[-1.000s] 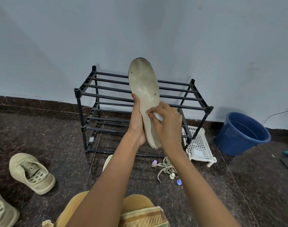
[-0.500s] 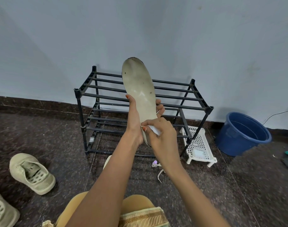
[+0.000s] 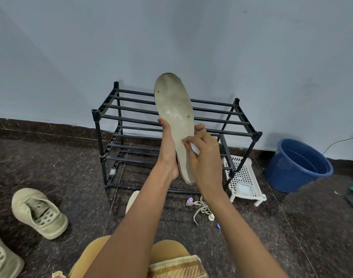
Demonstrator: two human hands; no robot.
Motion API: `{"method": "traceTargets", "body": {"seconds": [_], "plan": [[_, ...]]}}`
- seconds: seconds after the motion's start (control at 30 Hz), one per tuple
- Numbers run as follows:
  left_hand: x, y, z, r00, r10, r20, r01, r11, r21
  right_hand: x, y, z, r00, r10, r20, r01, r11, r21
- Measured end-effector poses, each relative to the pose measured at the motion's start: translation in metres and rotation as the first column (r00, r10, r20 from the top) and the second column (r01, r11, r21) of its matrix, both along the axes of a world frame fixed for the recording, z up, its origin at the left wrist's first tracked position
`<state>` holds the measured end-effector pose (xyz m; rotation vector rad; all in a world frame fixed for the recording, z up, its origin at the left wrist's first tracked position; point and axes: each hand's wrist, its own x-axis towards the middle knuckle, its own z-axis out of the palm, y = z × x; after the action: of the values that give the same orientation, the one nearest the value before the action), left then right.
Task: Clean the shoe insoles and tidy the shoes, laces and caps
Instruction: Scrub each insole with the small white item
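Right hand (image 3: 206,159) has slid back up the insole (image 3: 174,109) vs 0.5 s ago. Contact pt was nearer the heel, now approx mid-length. Insole + left hand (image 3: 168,149) shifted slightly right; rack and floor items unchanged.

- Wall (image 3: 171,37): pale blue-grey, fills top half.
- Floor (image 3: 51,157): dark speckled stone.
- Shoe rack (image 3: 99,137): black, 2-tier bar type, against wall, directly behind the insole.
- Bucket (image 3: 288,177): blue, right of rack, near wall.
- Perforated tray (image 3: 241,171): white plastic, on floor just beside rack's front-right leg.
- Beige shoe (image 3: 39,212): floor, left side, opening up, perforated footbed visible.
- 2nd beige shoe (image 3: 2,259): btm-left corner, cropped.
- Insole: off-white w/ dark specks, held in air in front of rack, toe end up, face toward cam.
- 2nd insole (image 3: 132,199): on floor, mostly hidden behind left forearm.
- Left hand: wrapped round insole's lower half from behind, thumb on left edge, fingertips showing at right edge.
- Right hand: fingers curled, pinching a small white item (image 3: 194,148) against insole face. Wipe or swab, can't tell.
- Laces (image 3: 199,209): loose tangle on floor in front of rack, partly behind right forearm.
- Purple cap (image 3: 189,201), white cap (image 3: 211,217), blue cap (image 3: 218,226): on floor around the laces.
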<state>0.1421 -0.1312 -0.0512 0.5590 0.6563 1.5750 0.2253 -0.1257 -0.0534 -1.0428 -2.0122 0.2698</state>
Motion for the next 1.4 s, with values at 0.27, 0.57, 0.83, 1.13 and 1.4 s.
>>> {"method": "traceTargets", "body": {"seconds": [0.27, 0.57, 0.83, 1.13, 1.4], "plan": [[-0.003, 0.005, -0.002, 0.989, 0.102, 0.103, -0.103, 0.995, 0.004, 0.009, -0.018, -0.011, 0.995, 0.094, 0.023, -0.091, 0.992, -0.084], [-0.001, -0.001, 0.001, 0.999, -0.008, -0.042, 0.007, 1.0, -0.03, 0.002, 0.006, -0.001, 1.0, -0.012, -0.018, 0.012, 1.0, -0.006], [-0.001, 0.001, 0.0, 0.999, 0.036, -0.016, -0.036, 0.999, -0.029, 0.006, 0.006, -0.004, 1.0, 0.022, 0.006, -0.022, 0.999, -0.03], [-0.005, 0.003, 0.0, 0.988, 0.11, 0.109, -0.11, 0.994, -0.007, 0.015, -0.005, -0.012, 0.998, 0.064, 0.006, -0.063, 0.996, -0.067], [-0.003, -0.002, 0.004, 1.0, 0.003, -0.001, -0.003, 1.0, -0.025, 0.007, 0.017, 0.003, 0.997, 0.052, -0.053, -0.055, 0.997, -0.062]]}}
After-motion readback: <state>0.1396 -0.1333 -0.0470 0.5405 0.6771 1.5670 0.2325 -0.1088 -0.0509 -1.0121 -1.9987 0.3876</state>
